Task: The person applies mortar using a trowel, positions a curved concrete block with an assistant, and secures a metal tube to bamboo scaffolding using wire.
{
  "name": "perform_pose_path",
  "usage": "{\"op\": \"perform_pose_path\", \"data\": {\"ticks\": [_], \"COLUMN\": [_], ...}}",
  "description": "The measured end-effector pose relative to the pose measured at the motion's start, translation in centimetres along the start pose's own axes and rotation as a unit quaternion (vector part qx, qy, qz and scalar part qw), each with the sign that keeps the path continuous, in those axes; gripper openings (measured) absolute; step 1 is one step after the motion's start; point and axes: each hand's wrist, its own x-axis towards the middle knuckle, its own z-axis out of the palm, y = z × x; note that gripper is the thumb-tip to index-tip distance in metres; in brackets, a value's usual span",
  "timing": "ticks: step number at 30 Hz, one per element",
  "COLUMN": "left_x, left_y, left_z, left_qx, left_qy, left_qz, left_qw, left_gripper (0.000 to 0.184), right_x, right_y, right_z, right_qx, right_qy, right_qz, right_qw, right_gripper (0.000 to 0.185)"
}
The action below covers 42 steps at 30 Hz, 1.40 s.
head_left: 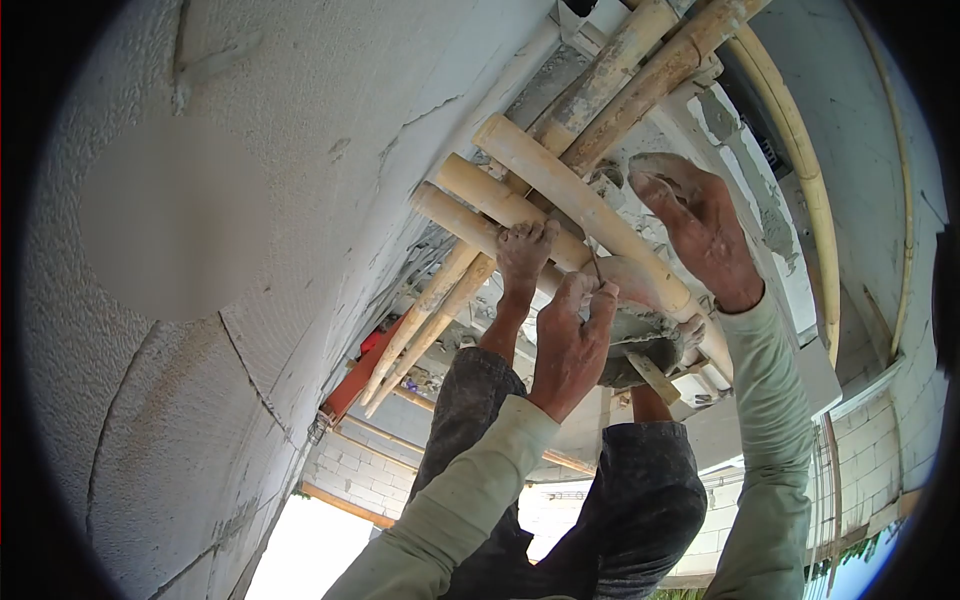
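My left hand (pixel 575 345) is closed in a pinch around a thin dark piece, perhaps a wire or a tool's handle, above the bamboo poles (pixel 580 205). To its right, my right hand (pixel 695 220) is raised with curled fingers coated in grey mortar; whether anything lies between them is hidden. My bare foot (pixel 525 255) rests on the poles just left of my left hand. Below and right of that hand sits a dark container (pixel 655 358) with grey mortar, a flat wooden piece (pixel 653 378) across it.
A rough grey-white wall (pixel 270 150) rises along the left. More bamboo poles (pixel 640 75) run toward the top right, and a long curved one (pixel 800 150) stands at the right. Far below are a block wall (pixel 365 470) and a red beam (pixel 365 370).
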Motion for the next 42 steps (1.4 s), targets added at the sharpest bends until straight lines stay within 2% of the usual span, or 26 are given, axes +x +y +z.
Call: {"op": "perform_pose_path", "data": {"ticks": [1,2,3,6,9,11,12,14,16,19,21,25,29,31,33,38,42], "left_x": [0.0,0.0,-0.1,-0.2,-0.6,-0.7,-0.8,-0.5,0.4,0.0,-0.3,2.9,11.7,16.4,20.9,30.1,35.6], "left_y": [0.2,-0.1,0.2,0.7,1.3,1.7,1.7,2.6,1.4,2.4,3.9,7.0,5.9,4.8,4.1,0.8,-1.8], "left_z": [0.1,0.5,0.7,1.6,2.5,3.1,3.2,2.8,1.4,0.2,-0.9,-2.6,-3.9,-3.9,-3.4,-3.4,-2.1], "left_qx": [0.011,0.052,0.072,0.135,0.214,0.179,0.176,0.169,0.140,0.125,0.002,-0.006,0.060,0.123,0.129,0.121,0.066], "left_qy": [-0.007,-0.027,-0.041,-0.081,-0.135,-0.178,-0.187,-0.153,-0.097,-0.049,0.004,-0.003,-0.002,-0.013,-0.013,-0.042,-0.064], "left_qz": [0.003,0.048,0.063,0.129,0.144,0.183,0.193,0.138,0.079,0.079,0.026,0.020,-0.019,-0.047,-0.046,-0.050,-0.072], "left_qw": [1.000,0.997,0.995,0.979,0.957,0.950,0.947,0.964,0.982,0.988,1.000,1.000,0.998,0.991,0.991,0.991,0.993], "left_gripper": [0.024,0.022,0.021,0.017,0.022,0.031,0.035,0.032,0.029,0.030,0.030,0.032,0.036,0.038,0.038,0.041,0.043], "right_x": [-2.3,-4.1,-5.7,-8.7,-11.3,-13.4,-14.8,-18.2,-22.2,-27.0,-29.4,-31.1,-30.8,-31.0,-31.4,-31.4,-30.7], "right_y": [-0.2,-1.0,-0.7,1.3,1.9,2.1,1.9,1.4,2.5,4.8,5.6,7.3,8.8,8.4,7.7,8.1,7.6], "right_z": [0.3,0.4,0.7,1.3,0.1,-1.2,-2.2,-4.5,-5.7,-5.8,-5.9,-7.4,-8.6,-9.2,-9.4,-8.8,-8.3], "right_qx": [0.000,0.000,0.000,0.068,0.131,0.165,0.170,0.158,0.152,0.125,0.114,0.026,-0.035,-0.026,0.016,-0.042,-0.135], "right_qy": [-0.048,-0.089,-0.084,-0.031,0.038,0.145,0.153,0.277,0.307,0.350,0.368,0.384,0.426,0.441,0.441,0.500,0.494], "right_qz": [0.000,0.061,0.058,0.049,0.054,0.026,0.017,0.001,0.000,-0.005,-0.004,-0.008,-0.020,0.024,0.095,0.161,0.205], "right_qw": [0.999,0.994,0.995,0.996,0.989,0.975,0.973,0.948,0.940,0.928,0.923,0.923,0.904,0.897,0.892,0.850,0.834], "right_gripper": [0.028,0.026,0.026,0.024,0.021,0.019,0.019,0.019,0.018,0.018,0.018,0.018,0.016,0.020,0.016,0.023,0.032]}}
